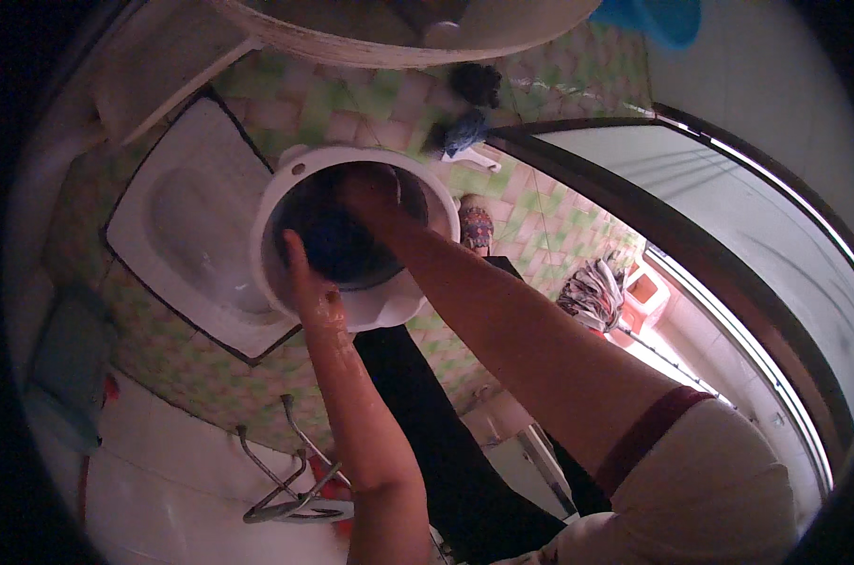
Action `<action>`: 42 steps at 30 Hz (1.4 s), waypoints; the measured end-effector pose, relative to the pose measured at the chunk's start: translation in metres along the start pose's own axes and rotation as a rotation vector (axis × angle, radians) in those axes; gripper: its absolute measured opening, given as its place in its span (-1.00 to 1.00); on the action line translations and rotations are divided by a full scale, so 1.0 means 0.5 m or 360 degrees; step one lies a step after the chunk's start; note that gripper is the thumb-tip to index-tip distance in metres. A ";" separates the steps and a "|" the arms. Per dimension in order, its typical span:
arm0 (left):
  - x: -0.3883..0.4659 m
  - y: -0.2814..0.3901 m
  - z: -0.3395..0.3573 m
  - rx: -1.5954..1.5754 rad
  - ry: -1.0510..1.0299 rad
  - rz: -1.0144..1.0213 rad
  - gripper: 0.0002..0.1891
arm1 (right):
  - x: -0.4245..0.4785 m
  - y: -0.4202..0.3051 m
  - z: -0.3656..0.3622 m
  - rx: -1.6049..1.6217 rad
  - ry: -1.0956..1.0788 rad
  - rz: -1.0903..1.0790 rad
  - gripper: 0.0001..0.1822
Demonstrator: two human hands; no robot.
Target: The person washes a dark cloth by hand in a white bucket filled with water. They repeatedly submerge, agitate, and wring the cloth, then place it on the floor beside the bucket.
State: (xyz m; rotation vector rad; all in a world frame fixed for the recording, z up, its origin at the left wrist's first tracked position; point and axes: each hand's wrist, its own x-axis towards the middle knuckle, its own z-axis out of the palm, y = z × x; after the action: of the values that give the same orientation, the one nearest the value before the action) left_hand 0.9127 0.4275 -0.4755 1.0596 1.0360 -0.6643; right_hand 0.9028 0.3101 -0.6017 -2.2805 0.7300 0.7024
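Note:
A white plastic basin (359, 311) stands before me, partly over the edge of the squat toilet (208, 191). Dark contents (338, 236) fill its inside; whether this is cloth, dark water or both is too dim to tell. My left hand (310, 272) reaches over the near rim, thumb raised, with the other fingers lost in the dark. Wet streaks shine on its wrist. Deeper inside, toward the far wall, is my right hand (370, 194), blurred and in shadow. What either hand grips is hidden.
Green and pink tiles (529, 212) cover the floor. A mop head (595, 293) and orange-white stool (646, 293) are by the frosted door (653, 155). Metal stool legs (285, 487) lie lower left. A large pale rim (398, 56) overhangs the top; a patterned slipper (476, 222) is right.

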 end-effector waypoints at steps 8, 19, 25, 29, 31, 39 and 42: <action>0.051 -0.107 -0.046 -0.0378 -0.0033 -0.0527 -0.38 | -0.125 0.049 0.031 0.0221 -0.0268 -0.0133 -0.58; 0.044 -0.098 -0.024 -0.0518 -0.0168 -0.0446 -0.43 | -0.263 -0.112 -0.119 0.0329 -0.0122 -0.0365 -0.59; 0.032 -0.091 -0.036 -0.0240 -0.0048 -0.0334 -0.40 | -0.054 -0.032 -0.064 0.0212 -0.0196 -0.0079 -0.62; 0.045 -0.077 -0.077 0.0669 -0.0032 0.0139 -0.25 | -0.060 0.041 0.017 0.0499 0.0247 -0.0101 -0.62; 0.055 -0.158 0.083 0.0837 -0.0297 0.0342 -0.20 | 0.005 0.275 -0.062 0.0374 0.0531 -0.0113 -0.58; -0.067 -0.175 -0.034 -0.0541 -0.0332 -0.0294 -0.46 | -0.353 -0.026 -0.221 0.1319 -0.0140 0.0376 -0.72; -0.086 -0.183 0.002 -0.0783 -0.0566 -0.0425 -0.54 | -0.441 -0.064 -0.331 0.1062 -0.0080 0.0136 -0.79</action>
State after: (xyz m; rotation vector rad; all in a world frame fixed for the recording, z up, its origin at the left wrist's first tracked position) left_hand 0.8186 0.3910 -0.4706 0.3615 0.9657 -0.7313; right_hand 0.8159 0.2838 -0.3394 -1.6264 0.8830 0.4576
